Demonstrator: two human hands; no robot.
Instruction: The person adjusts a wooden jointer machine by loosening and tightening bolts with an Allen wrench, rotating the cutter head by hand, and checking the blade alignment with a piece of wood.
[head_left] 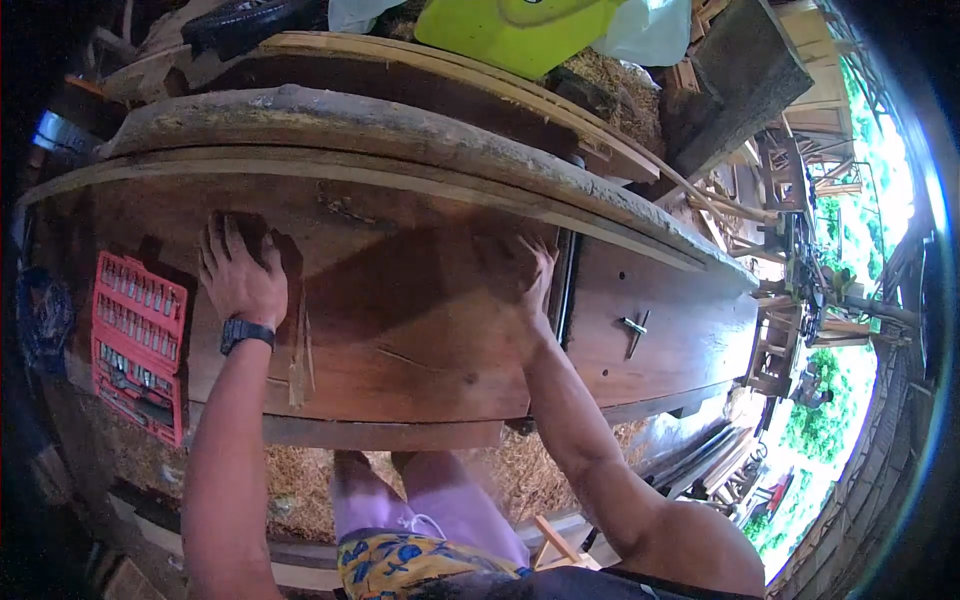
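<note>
Head cam view: pretty crowded spot, with rough-edged timber (370,116) running along the far side of the worktop (420,325), and past that a yellow-green container (515,35) beside some whitish plastic (648,35). A big dark board (745,85) juts in at the upper right, and there's a jumble of lumber (722,462) off to the right with bright greenery (832,395) beyond. Loose shavings (290,480) cover the ground around the person's legs. On the left, an open red socket case (140,302) sits just beside the left hand (243,285), and a narrow strip of wood (298,350) lies on that hand's other side. A T-shaped metal tool (636,328) lies well clear of the right hand (537,275), across a dark gap (567,290). As for the worktop itself, it's right in front of the person, reddish-brown wood with a long crack near the close edge, dark scuffs toward the far side, and a shinier section on the right with two small dark holes. Left grip is spread wide, palm down on the wood, hanging on to nothing I can see. Right grip looks loosely open, fingers pointing away near the gap; it's shadowy there, so I can't tell what's under the fingers.
</note>
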